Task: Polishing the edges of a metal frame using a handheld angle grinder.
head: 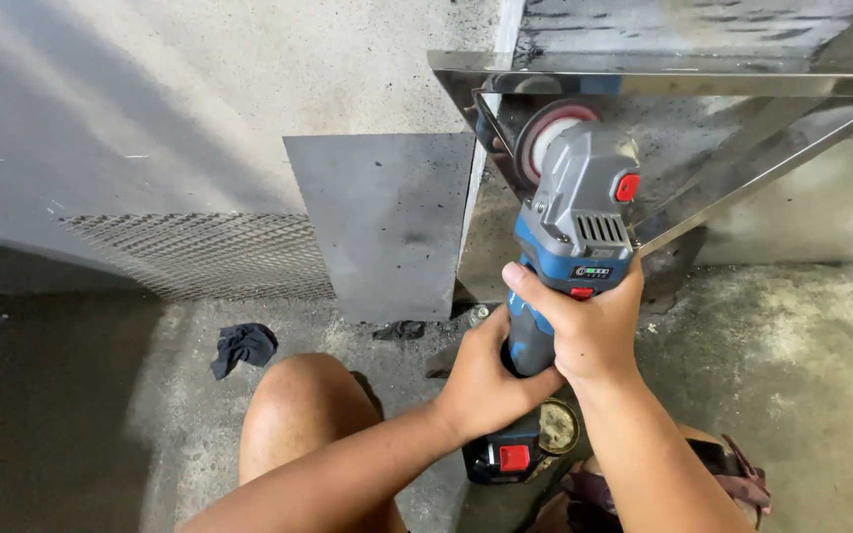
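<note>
A blue and grey cordless angle grinder [573, 222] points away from me, its round red-rimmed disc [542, 135] against the inside of a shiny steel frame [644, 84]. My right hand [589, 331] wraps the grinder's body just below the vents. My left hand [486, 380] grips the lower handle above the battery pack [505, 457], which has a red button. Both hands touch each other on the tool.
A flat grey metal sheet [387, 222] leans against the wall beside the frame. Expanded metal mesh [199, 255] lies at the wall's foot on the left. A dark rag [242, 346] lies on the concrete floor near my bare knee [298, 405].
</note>
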